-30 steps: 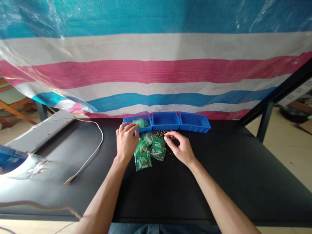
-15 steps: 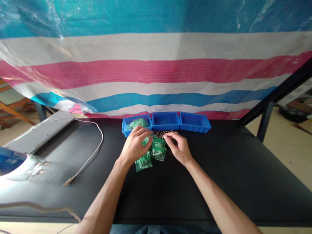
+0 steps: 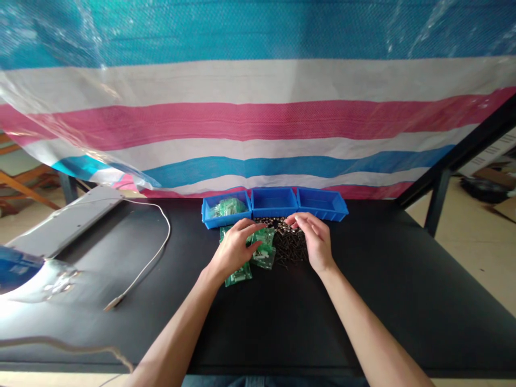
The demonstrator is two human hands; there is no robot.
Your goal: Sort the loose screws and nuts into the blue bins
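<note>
My left hand (image 3: 237, 246) hovers over several clear packets with green contents (image 3: 264, 255), its thumb and fingers apart and nothing seen between them. Part of the packets is hidden beneath that hand. To the right, my right hand (image 3: 319, 242) is beside a heap of small dark screws (image 3: 290, 248), fingers stretched leftward and loosely spread over its far edge. Lighter brassy pieces (image 3: 278, 223) lie at the back of the heap. Behind the hands, the left blue bin (image 3: 207, 217) contains similar green packets.
The middle blue bin (image 3: 274, 201) and right blue bin (image 3: 322, 204) stand in a row against the striped sheet (image 3: 258, 121). On the left lie a white cable (image 3: 167, 231), a grey metal panel (image 3: 76, 215) and a clear bag (image 3: 60, 282) on the black table (image 3: 262, 333).
My right hand has drawn to the right and turned, uncovering more of the screw heap. My left hand has shifted slightly right and nearer, away from the left bin.
</note>
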